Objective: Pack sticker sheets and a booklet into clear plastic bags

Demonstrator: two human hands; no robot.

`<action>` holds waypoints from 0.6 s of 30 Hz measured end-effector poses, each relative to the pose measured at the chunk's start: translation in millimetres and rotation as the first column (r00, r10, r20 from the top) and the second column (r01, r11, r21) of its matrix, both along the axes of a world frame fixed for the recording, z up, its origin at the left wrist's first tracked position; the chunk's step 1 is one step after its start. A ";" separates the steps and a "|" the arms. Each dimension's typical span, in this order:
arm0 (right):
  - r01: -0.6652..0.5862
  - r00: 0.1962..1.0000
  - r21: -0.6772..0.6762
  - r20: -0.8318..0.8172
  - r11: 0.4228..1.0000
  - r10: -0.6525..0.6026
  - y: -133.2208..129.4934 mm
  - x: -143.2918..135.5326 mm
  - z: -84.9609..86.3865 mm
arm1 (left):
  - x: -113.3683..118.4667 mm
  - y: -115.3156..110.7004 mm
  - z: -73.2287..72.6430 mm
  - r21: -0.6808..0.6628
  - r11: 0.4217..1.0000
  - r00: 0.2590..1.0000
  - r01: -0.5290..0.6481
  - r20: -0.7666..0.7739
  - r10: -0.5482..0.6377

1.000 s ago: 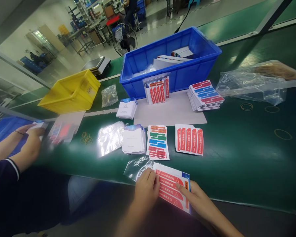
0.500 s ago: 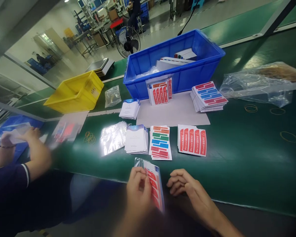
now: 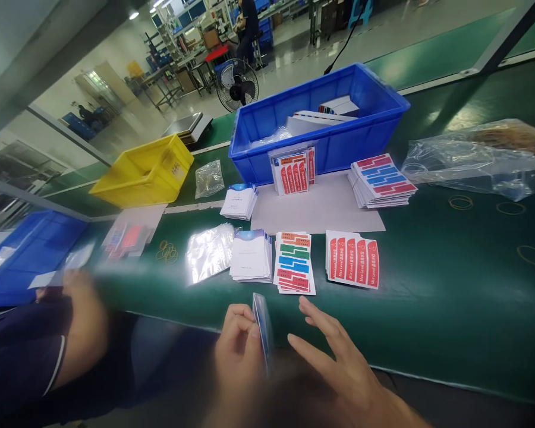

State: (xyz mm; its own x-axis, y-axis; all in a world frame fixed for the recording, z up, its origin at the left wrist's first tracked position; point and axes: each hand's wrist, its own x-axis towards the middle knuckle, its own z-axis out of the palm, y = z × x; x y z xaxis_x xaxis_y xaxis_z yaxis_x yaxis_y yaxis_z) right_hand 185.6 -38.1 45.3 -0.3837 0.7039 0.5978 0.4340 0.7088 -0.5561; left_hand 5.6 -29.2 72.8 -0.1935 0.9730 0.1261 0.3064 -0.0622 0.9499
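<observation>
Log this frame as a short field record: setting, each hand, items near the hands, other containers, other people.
setting: green conveyor belt at a factory line
left hand: grips a bagged sticker pack, held edge-on
right hand: open, fingers spread, holds nothing, beside the pack
in front of hands: clear bags, white card stack, multicolour sticker stack, red sticker stack
containers: blue bin with packs inside, yellow bin
other people: co-worker's arm, blurred, at far left
</observation>
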 end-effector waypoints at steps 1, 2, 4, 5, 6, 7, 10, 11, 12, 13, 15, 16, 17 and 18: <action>-0.001 1.000 -0.005 -0.005 1.000 0.001 -0.2 1.3 -1.0 | -1.4 -0.5 -0.2 -0.007 1.000 1.000 0.002 0.029 -0.002; 0.000 1.000 -0.007 0.002 1.000 0.000 -0.7 1.8 -2.2 | -2.0 -0.8 -0.6 -0.010 1.000 0.998 0.006 0.065 -0.006; 0.001 1.000 -0.008 0.023 1.000 -0.001 -2.4 -0.5 -5.2 | -0.3 -1.2 -1.8 -0.018 0.999 0.989 0.028 0.149 -0.025; 0.000 0.999 -0.009 0.035 1.000 0.000 -3.6 -3.2 -7.2 | 1.7 -1.3 -2.8 -0.020 0.999 0.981 0.038 0.193 -0.033; 0.000 0.999 -0.012 0.044 1.000 0.001 -4.8 -6.5 -9.6 | 4.1 -1.5 -3.8 -0.014 0.999 0.971 0.048 0.236 -0.043; 0.005 0.999 -0.021 0.047 1.000 -0.004 -5.8 -10.0 -12.3 | 6.7 -1.6 -4.9 -0.008 0.998 0.960 0.065 0.272 -0.060; 0.026 0.999 -0.082 -0.037 0.996 -0.029 -6.4 -16.4 -19.5 | 12.5 -1.7 -6.5 0.028 0.989 0.946 0.148 0.288 -0.149; 0.024 0.995 -0.108 -0.096 0.994 -0.034 -5.4 -15.9 -20.9 | 13.1 -1.3 -6.3 0.037 0.983 0.951 0.180 0.248 -0.184; 0.016 0.987 -0.134 -0.157 0.991 -0.037 -3.8 -13.8 -21.4 | 12.9 -0.4 -6.0 0.047 0.979 0.961 0.200 0.185 -0.205; 0.006 0.978 -0.156 -0.206 0.988 -0.038 -1.6 -10.3 -21.1 | 11.7 0.9 -5.5 0.061 0.978 0.973 0.200 0.101 -0.206; -0.004 0.966 -0.191 -0.253 0.982 -0.045 3.8 0.0 -18.9 | 7.1 5.0 -4.8 0.096 0.979 0.981 0.178 -0.099 -0.169; -0.006 0.965 -0.204 -0.256 0.979 -0.048 6.5 5.9 -17.6 | 4.0 7.7 -4.7 0.112 0.975 0.968 0.192 -0.187 -0.169; -0.010 0.966 -0.212 -0.254 0.977 -0.046 9.2 11.9 -16.6 | 0.9 10.8 -4.6 0.124 0.965 0.946 0.233 -0.257 -0.195; -0.013 0.966 -0.214 -0.254 0.977 -0.042 11.5 17.5 -15.9 | -2.0 14.2 -4.4 0.131 0.947 0.920 0.293 -0.310 -0.241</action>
State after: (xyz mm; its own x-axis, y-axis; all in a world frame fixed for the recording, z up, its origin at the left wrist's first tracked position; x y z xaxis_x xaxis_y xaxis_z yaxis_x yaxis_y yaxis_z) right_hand 203.1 -26.6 29.5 -0.2261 0.8294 0.5109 0.2666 0.5571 -0.7865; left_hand 3.6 -14.9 68.4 0.1398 0.9418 0.3058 0.5125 -0.3331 0.7915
